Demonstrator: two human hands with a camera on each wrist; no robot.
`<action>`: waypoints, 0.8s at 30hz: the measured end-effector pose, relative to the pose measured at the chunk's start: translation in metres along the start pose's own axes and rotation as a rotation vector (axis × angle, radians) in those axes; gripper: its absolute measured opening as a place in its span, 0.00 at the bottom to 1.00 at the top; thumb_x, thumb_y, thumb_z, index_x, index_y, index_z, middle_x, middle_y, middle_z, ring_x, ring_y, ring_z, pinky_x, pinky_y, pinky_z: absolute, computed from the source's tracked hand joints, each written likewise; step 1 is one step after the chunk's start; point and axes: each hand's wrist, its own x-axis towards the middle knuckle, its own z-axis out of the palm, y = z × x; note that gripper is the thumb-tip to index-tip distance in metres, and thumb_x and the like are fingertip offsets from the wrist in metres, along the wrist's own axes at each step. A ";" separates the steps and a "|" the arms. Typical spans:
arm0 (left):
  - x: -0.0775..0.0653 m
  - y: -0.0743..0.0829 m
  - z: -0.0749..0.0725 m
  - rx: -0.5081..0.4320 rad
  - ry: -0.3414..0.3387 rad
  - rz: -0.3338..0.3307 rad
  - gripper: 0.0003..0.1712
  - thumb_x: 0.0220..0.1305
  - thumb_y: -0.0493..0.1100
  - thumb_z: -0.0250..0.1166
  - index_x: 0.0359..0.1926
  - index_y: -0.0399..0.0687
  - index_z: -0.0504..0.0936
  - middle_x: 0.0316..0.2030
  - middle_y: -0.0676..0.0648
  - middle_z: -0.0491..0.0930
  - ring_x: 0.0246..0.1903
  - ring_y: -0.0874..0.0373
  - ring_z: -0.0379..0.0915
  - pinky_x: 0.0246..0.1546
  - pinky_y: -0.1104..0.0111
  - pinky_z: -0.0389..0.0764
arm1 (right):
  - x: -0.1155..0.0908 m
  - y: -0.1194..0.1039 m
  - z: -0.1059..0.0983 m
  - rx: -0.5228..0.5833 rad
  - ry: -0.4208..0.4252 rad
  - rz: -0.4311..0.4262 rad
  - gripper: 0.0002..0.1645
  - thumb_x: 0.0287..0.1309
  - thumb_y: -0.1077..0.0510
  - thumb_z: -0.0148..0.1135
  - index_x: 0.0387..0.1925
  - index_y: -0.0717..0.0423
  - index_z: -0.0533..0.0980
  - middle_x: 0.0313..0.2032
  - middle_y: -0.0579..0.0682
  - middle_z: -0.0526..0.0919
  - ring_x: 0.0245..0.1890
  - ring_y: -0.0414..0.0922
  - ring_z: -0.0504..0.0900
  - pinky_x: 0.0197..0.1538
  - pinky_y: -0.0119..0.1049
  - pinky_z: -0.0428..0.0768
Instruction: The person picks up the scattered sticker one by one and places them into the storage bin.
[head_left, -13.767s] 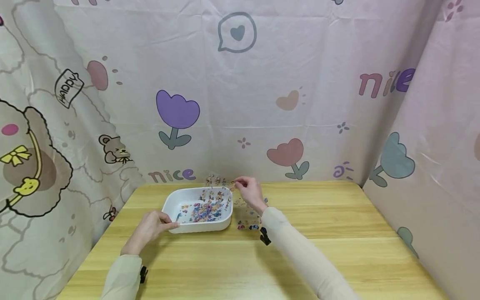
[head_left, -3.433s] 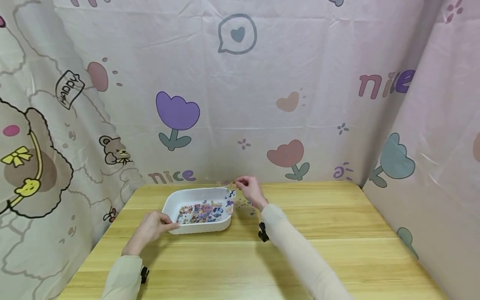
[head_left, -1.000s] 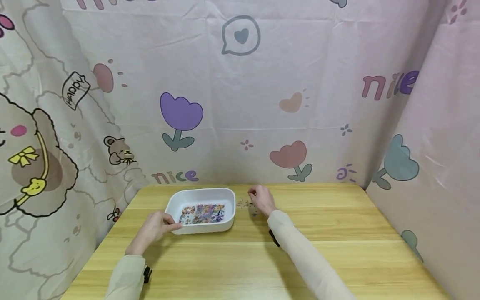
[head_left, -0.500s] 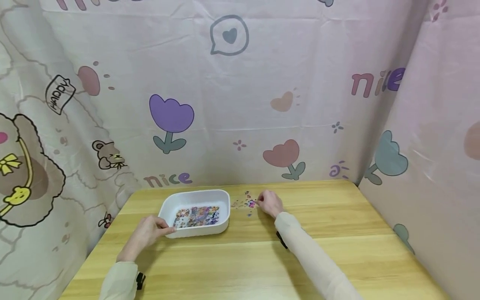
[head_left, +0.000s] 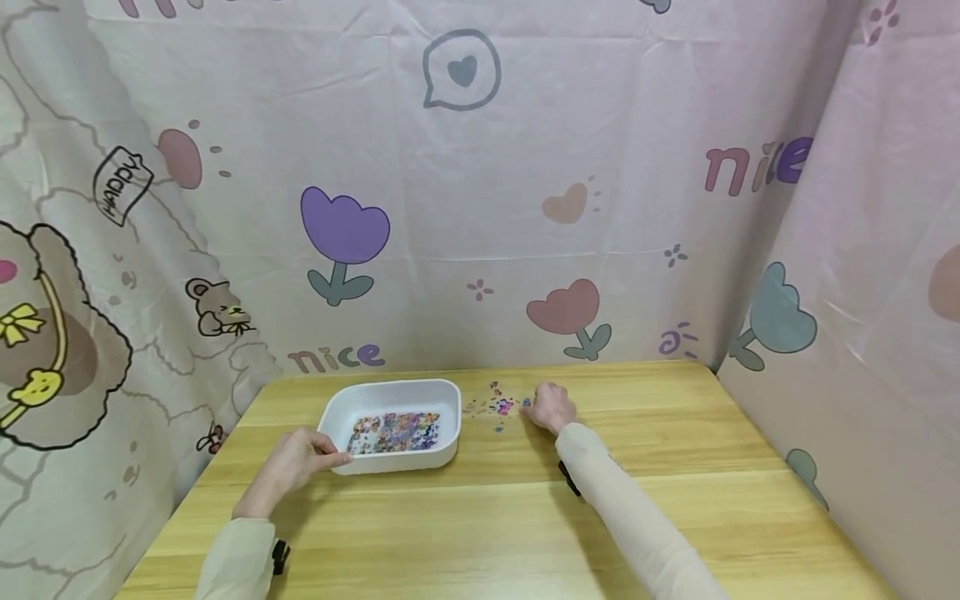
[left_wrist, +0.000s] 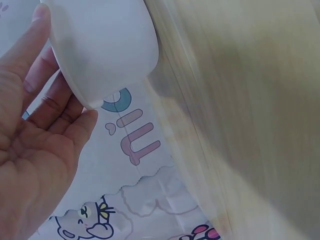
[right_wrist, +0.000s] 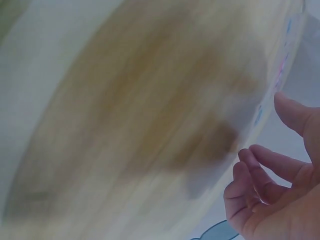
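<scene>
The left hand (head_left: 288, 467) holds the near left corner of a white tray (head_left: 397, 463), thumb and fingers pinching its rim. The left wrist view shows this hand (left_wrist: 40, 155) with its fingers on the tray's (left_wrist: 105, 45) edge. Inside the tray lie clear sheets with small colourful prints (head_left: 393, 432), like sticker sheets. Right of the tray, similar small prints (head_left: 502, 406) lie on the table. At their right edge, low over the tabletop, is the right hand (head_left: 553, 408). In the right wrist view, this hand's (right_wrist: 290, 205) thumb stands apart from its loosely bent fingers, with nothing visible between.
The wooden table (head_left: 465, 533) has its far edge against a hanging patterned cloth (head_left: 450, 208). More cloth hangs at the left and right sides.
Earlier the right hand held clear printed sheets over the tray's right end. It then moved right to the prints on the table, and slightly farther right since. The left hand stays on the tray.
</scene>
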 end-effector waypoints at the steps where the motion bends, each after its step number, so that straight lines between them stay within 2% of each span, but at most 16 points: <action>1: 0.000 0.000 0.000 -0.001 -0.001 0.004 0.13 0.53 0.54 0.74 0.23 0.51 0.87 0.25 0.52 0.78 0.26 0.59 0.67 0.25 0.71 0.67 | 0.000 0.001 0.001 0.003 -0.001 0.002 0.19 0.52 0.47 0.73 0.27 0.56 0.75 0.31 0.51 0.77 0.33 0.48 0.73 0.33 0.42 0.74; 7: 0.001 -0.001 -0.001 -0.006 -0.015 0.001 0.13 0.54 0.55 0.74 0.24 0.51 0.87 0.27 0.52 0.80 0.28 0.59 0.67 0.27 0.70 0.67 | 0.001 -0.004 0.008 -0.032 -0.011 -0.004 0.25 0.51 0.40 0.73 0.23 0.55 0.73 0.40 0.57 0.79 0.37 0.50 0.74 0.37 0.46 0.78; 10: 0.001 -0.001 -0.001 -0.010 -0.020 -0.013 0.13 0.54 0.54 0.74 0.24 0.52 0.87 0.28 0.53 0.81 0.28 0.59 0.67 0.28 0.70 0.68 | 0.000 -0.008 0.010 -0.067 -0.009 -0.007 0.27 0.50 0.37 0.72 0.24 0.55 0.73 0.46 0.60 0.79 0.42 0.52 0.74 0.40 0.49 0.79; 14: 0.000 0.000 0.000 -0.007 -0.014 -0.011 0.13 0.54 0.54 0.74 0.24 0.51 0.87 0.27 0.53 0.81 0.27 0.59 0.67 0.28 0.69 0.68 | 0.000 -0.010 0.010 -0.070 -0.014 -0.004 0.28 0.49 0.37 0.73 0.26 0.56 0.75 0.49 0.61 0.78 0.47 0.55 0.74 0.43 0.51 0.80; 18: -0.001 0.001 0.000 -0.004 0.002 0.003 0.13 0.53 0.54 0.74 0.23 0.53 0.87 0.25 0.53 0.80 0.26 0.59 0.67 0.26 0.69 0.68 | 0.002 -0.009 0.007 -0.052 -0.016 -0.002 0.27 0.47 0.39 0.76 0.27 0.57 0.76 0.46 0.59 0.78 0.45 0.54 0.75 0.43 0.51 0.79; 24: 0.000 0.002 -0.001 0.001 0.016 0.008 0.12 0.53 0.52 0.75 0.22 0.52 0.87 0.23 0.53 0.78 0.25 0.59 0.67 0.25 0.70 0.67 | 0.005 -0.005 0.002 -0.011 -0.045 -0.001 0.25 0.46 0.44 0.77 0.32 0.58 0.76 0.35 0.54 0.79 0.36 0.50 0.74 0.40 0.48 0.77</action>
